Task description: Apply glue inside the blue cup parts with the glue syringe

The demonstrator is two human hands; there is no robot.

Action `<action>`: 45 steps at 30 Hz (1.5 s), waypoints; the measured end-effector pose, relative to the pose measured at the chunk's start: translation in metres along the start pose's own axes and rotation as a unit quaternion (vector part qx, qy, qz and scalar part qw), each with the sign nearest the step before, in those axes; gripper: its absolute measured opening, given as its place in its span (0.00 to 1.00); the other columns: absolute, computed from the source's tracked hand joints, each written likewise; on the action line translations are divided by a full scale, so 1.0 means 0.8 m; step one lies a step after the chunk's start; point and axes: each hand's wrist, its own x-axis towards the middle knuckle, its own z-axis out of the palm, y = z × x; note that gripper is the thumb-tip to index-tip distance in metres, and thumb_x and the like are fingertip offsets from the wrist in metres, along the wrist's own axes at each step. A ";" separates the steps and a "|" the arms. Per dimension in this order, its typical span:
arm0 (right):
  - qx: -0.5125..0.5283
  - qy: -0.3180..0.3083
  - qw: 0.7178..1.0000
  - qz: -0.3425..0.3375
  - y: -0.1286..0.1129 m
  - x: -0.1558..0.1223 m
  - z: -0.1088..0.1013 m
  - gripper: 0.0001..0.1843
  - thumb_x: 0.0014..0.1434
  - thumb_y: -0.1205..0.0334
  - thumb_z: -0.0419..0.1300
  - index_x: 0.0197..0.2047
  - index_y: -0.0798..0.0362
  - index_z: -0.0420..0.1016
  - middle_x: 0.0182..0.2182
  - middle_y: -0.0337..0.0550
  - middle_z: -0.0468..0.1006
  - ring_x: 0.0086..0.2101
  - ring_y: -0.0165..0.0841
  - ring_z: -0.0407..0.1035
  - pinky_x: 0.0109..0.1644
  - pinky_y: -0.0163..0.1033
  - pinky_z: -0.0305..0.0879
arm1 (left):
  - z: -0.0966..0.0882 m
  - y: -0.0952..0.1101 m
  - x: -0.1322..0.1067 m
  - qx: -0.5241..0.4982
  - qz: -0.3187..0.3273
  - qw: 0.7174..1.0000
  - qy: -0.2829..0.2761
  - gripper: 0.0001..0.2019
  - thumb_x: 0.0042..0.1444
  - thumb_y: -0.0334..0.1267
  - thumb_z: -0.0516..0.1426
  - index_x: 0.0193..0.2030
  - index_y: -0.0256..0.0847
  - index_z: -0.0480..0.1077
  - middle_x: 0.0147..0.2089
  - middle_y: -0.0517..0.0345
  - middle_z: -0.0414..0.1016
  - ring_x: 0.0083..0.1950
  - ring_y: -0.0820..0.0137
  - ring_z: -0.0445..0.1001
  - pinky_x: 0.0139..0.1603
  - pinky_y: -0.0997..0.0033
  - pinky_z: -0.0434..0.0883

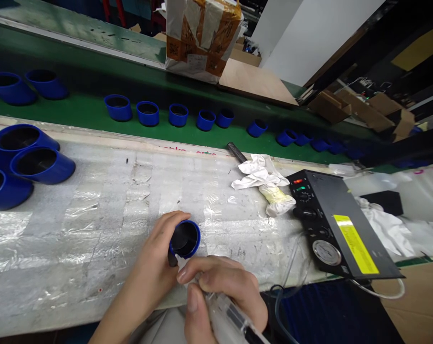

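Observation:
A blue cup-like part [185, 239] with a black inside stands on the taped table in front of me. My left hand [162, 251] is wrapped around its left side. In my right hand [223, 286] is a clear dispensing syringe [230, 313], its pale tip [180, 261] at the near rim of the part. Whether the tip touches the rim, I cannot tell. A thin hose runs near the table edge, to the right of my hand.
Several blue parts [42, 165] stand at the left; more line the green conveyor [90, 117] behind. To the right sit a black dispenser box [345, 229] with a gauge, crumpled white gloves [261, 174] and a black ridged strip [237, 153]. A taped carton [202, 40] stands at the back.

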 end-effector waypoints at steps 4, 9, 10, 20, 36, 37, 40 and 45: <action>0.027 0.026 0.999 -0.024 0.000 0.006 0.007 0.11 0.63 0.73 0.64 0.45 0.47 0.73 0.30 0.35 0.88 0.24 0.29 0.82 0.34 0.33 0.83 | 0.000 0.004 0.002 -0.005 -0.004 1.000 0.008 0.31 0.56 0.27 0.57 0.67 0.47 0.70 0.68 0.47 0.76 0.69 0.54 0.76 0.72 0.49 0.74; 0.052 0.025 0.998 -0.022 0.004 0.006 0.009 0.12 0.64 0.73 0.65 0.46 0.47 0.74 0.32 0.37 0.89 0.25 0.30 0.84 0.35 0.32 0.84 | 0.000 0.009 0.004 -0.015 -0.006 1.000 0.016 0.30 0.53 0.30 0.56 0.65 0.45 0.72 0.65 0.46 0.78 0.67 0.51 0.78 0.69 0.47 0.76; 0.055 0.022 0.998 -0.021 0.005 0.007 0.009 0.12 0.63 0.73 0.65 0.46 0.48 0.75 0.33 0.37 0.90 0.26 0.31 0.84 0.36 0.33 0.85 | 0.000 0.009 0.004 -0.017 -0.008 1.000 0.016 0.30 0.53 0.30 0.56 0.65 0.44 0.73 0.65 0.45 0.78 0.67 0.51 0.78 0.69 0.47 0.76; 0.050 0.022 0.998 -0.041 0.007 0.017 0.012 0.13 0.62 0.75 0.66 0.46 0.50 0.75 0.34 0.40 0.90 0.28 0.30 0.84 0.39 0.31 0.85 | 0.000 0.008 0.004 -0.030 -0.024 0.999 0.012 0.27 0.57 0.31 0.55 0.64 0.45 0.74 0.65 0.46 0.78 0.67 0.51 0.78 0.68 0.45 0.77; 0.045 -0.024 0.998 0.035 0.011 0.021 0.004 0.10 0.68 0.71 0.65 0.49 0.47 0.75 0.37 0.41 0.90 0.34 0.34 0.87 0.42 0.37 0.87 | 0.002 0.002 0.001 -0.023 0.003 1.000 0.006 0.28 0.60 0.29 0.60 0.66 0.48 0.70 0.65 0.46 0.76 0.68 0.53 0.77 0.68 0.50 0.77; 0.041 -0.031 0.998 0.045 0.010 0.021 0.003 0.13 0.66 0.72 0.65 0.50 0.46 0.74 0.38 0.41 0.90 0.35 0.34 0.88 0.43 0.37 0.86 | 0.002 0.001 0.000 -0.024 0.001 1.000 0.001 0.28 0.59 0.28 0.60 0.67 0.49 0.69 0.66 0.46 0.75 0.68 0.53 0.77 0.68 0.50 0.76; 0.048 0.044 0.997 0.033 0.008 0.021 0.001 0.16 0.63 0.74 0.65 0.49 0.45 0.73 0.34 0.37 0.88 0.32 0.34 0.86 0.40 0.38 0.86 | 0.003 0.001 -0.001 -0.027 -0.001 1.000 0.000 0.31 0.58 0.25 0.60 0.68 0.51 0.69 0.67 0.48 0.75 0.69 0.53 0.76 0.69 0.51 0.76; 0.027 -0.004 0.997 0.074 0.006 0.024 -0.006 0.16 0.63 0.76 0.66 0.47 0.46 0.73 0.36 0.39 0.89 0.35 0.35 0.87 0.44 0.39 0.86 | 0.009 0.002 -0.003 -0.021 -0.009 0.999 0.029 0.29 0.59 0.25 0.59 0.66 0.51 0.70 0.67 0.49 0.76 0.69 0.53 0.77 0.69 0.52 0.76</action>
